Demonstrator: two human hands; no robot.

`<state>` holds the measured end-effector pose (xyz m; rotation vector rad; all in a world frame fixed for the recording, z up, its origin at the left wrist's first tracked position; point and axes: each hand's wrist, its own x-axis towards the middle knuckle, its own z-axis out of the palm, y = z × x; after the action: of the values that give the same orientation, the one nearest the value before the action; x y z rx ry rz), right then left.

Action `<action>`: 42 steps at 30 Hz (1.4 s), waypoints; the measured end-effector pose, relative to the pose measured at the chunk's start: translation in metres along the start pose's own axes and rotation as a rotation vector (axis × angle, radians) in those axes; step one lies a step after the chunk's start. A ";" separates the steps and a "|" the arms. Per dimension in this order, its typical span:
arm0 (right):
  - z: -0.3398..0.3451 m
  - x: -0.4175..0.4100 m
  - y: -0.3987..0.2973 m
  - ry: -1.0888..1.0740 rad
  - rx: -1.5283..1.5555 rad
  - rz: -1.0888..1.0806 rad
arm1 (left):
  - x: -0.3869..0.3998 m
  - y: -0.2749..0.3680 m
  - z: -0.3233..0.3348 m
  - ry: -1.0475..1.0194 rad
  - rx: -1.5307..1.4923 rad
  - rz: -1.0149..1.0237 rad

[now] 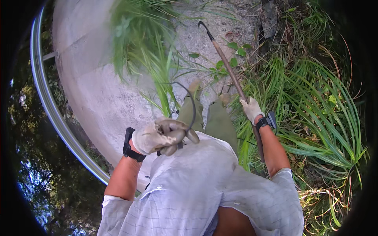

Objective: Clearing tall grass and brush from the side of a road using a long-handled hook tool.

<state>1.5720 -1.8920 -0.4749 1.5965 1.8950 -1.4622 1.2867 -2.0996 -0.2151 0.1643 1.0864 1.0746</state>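
My right hand [251, 109], in a pale work glove, grips the wooden handle [229, 66] of a long hooked sickle. Its dark curved blade [206, 31] points away from me, above the concrete. The handle's butt runs back beneath my right forearm. In front of my waist, my gloved left hand [165, 135] has its fingers curled around a thin black cord [193, 107]. The cord arcs up from the fingertips; its course inside the hand is hidden. Just beyond this hand, long green grass blades [161, 85] spread upward into a blurred clump [135, 35].
Pale concrete [88, 67] curves along my left, with a metal guardrail [48, 97] and dark foliage past it. Thick long grass [319, 109] borders my right side. Small leafy weeds [220, 65] grow near my shoes [195, 85]. A stone [268, 19] lies at upper right.
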 end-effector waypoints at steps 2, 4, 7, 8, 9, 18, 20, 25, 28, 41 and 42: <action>0.022 -0.005 0.026 -0.034 0.008 -0.081 | 0.001 -0.010 -0.025 -0.144 0.169 -0.174; 0.027 -0.032 0.000 -0.131 -0.030 0.024 | 0.002 -0.048 -0.073 0.331 0.345 -0.267; 0.058 -0.040 0.034 -0.139 -0.118 -0.023 | -0.028 -0.067 -0.130 0.340 0.378 -0.344; 0.065 -0.047 0.026 -0.264 0.068 0.147 | -0.040 -0.068 -0.138 0.335 0.365 -0.340; 0.071 -0.050 0.012 -0.382 0.251 0.313 | -0.050 -0.070 -0.149 0.339 0.337 -0.346; 0.138 -0.095 -0.118 -0.484 0.222 0.467 | -0.222 -0.165 -0.315 0.675 -0.107 -0.209; 0.169 -0.091 -0.140 -0.535 0.139 0.493 | -0.271 -0.192 -0.346 0.742 -0.187 -0.130; 0.286 -0.038 -0.241 -0.976 0.546 0.653 | -0.358 -0.251 -0.392 1.100 -0.469 0.006; 0.327 -0.026 -0.359 -1.213 0.611 0.445 | -0.431 -0.358 -0.411 1.655 -0.744 -0.154; 0.354 -0.035 -0.415 -0.326 -0.024 -0.232 | -0.353 -0.493 -0.378 1.274 -0.723 -0.741; 0.353 -0.042 -0.404 -0.385 0.041 -0.146 | -0.346 -0.491 -0.380 1.264 -0.665 -0.757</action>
<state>1.1088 -2.1544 -0.3986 1.1073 1.7928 -1.7303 1.2826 -2.7617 -0.4749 -1.5233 1.5812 0.7079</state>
